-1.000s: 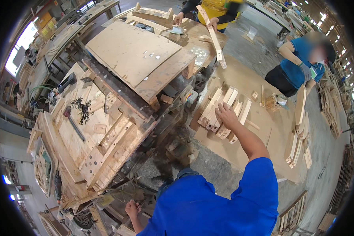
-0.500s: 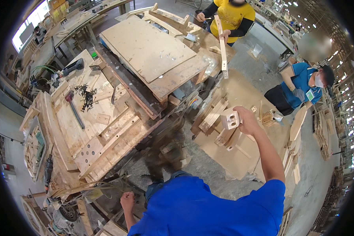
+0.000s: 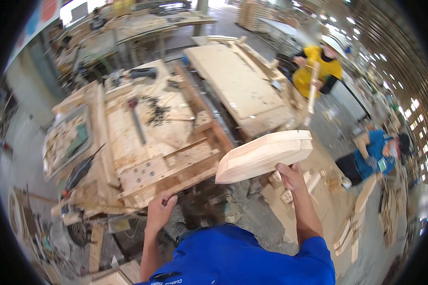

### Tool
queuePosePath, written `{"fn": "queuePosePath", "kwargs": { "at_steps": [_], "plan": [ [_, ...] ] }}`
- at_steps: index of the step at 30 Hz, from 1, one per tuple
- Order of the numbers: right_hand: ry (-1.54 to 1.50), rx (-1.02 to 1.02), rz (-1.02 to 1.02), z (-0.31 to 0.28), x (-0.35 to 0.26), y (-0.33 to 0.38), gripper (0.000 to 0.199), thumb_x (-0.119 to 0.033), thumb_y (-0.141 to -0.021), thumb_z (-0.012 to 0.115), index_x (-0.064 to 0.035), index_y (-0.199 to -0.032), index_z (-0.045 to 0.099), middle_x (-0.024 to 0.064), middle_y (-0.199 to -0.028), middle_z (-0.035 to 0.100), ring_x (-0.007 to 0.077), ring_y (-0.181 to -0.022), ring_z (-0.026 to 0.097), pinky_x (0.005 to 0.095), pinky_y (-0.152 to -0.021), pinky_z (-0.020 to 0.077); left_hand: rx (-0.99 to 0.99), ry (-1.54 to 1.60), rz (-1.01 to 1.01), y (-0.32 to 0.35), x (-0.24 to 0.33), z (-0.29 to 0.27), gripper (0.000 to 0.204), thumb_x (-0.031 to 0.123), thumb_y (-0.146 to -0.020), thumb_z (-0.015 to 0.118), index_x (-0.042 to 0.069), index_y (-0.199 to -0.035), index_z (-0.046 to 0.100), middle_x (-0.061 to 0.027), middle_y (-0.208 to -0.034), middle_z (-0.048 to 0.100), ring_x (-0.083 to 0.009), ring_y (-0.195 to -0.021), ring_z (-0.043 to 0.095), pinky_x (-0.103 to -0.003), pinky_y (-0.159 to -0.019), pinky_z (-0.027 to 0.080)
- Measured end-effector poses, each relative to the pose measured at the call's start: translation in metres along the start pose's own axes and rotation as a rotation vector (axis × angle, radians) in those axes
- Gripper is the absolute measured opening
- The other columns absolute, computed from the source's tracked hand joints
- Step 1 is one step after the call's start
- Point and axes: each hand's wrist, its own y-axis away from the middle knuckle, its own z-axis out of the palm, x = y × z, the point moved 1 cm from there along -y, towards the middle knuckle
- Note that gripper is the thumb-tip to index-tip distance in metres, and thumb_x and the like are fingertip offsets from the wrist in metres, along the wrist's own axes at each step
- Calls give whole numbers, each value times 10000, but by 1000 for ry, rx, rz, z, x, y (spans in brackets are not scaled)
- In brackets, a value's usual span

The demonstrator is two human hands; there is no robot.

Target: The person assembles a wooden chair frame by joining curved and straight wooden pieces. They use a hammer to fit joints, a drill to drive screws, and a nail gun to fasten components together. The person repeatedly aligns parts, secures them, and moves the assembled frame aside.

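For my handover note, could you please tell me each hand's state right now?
Left hand: loosely closed, nothing visible in it.
Right hand: closed, holding a pale wooden piece.

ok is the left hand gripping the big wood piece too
No, only the right hand grips the wood piece; the left hand is apart from it.

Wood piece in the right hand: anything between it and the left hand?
Nothing visible in the way. The right hand holds the pale wooden piece up; the left hand is by the near edge of the workbench. That edge runs alongside the gap, apparently without crossing it.
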Motion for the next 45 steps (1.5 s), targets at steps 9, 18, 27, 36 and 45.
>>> {"fn": "queuePosePath", "kwargs": {
  "at_steps": [9, 18, 27, 36, 45],
  "plan": [
    [-761, -455, 239, 161, 101, -67, 603, -330, -1023, 671, -90, -1539, 474, 61, -1510, 597, 290, -1384, 571, 496, -1133, 485, 485, 160, -33, 62, 13, -143, 214, 175, -1043, 675, -11, -1146, 698, -10, -917, 716, -65, -834, 630, -250, -777, 511],
    [-396, -633, 421, 277, 149, -67, 563, -301, -982, 709, -99, -1469, 511, 71, -1267, 681, 237, -1171, 665, 410, -974, 568, 831, 106, 147, 129, 68, -186, 243, 155, -975, 741, 0, -1161, 724, -67, -993, 755, -127, -871, 680, -288, -812, 535],
    [2, -1266, 283, 450, 138, 5, 709, -77, -846, 863, -6, -1460, 517, 87, -1334, 661, 191, -1200, 645, 383, -999, 549, 832, -536, 9, 99, 119, -176, 767, 416, -863, 820, 14, -1454, 540, -213, -1279, 655, -404, -1185, 633, -486, -1034, 504],
    [524, -1922, -144, 548, 109, -94, 564, -393, -909, 806, -94, -1359, 647, 128, -1242, 730, 246, -1028, 735, 388, -865, 598, 1288, -96, -41, 125, 76, -185, 762, 400, -735, 853, -40, -1320, 641, -158, -1179, 735, -245, -1082, 708, -373, -983, 543],
    [1333, -1147, -846, 717, 200, -287, 348, -295, -937, 677, -51, -1182, 718, 190, -1161, 727, 392, -1130, 675, 504, -967, 538, 1418, -187, -183, 144, 83, -158, 954, 726, -782, 792, -61, -1298, 639, -140, -1154, 729, -234, -1076, 695, -393, -964, 538]
  ]
}}
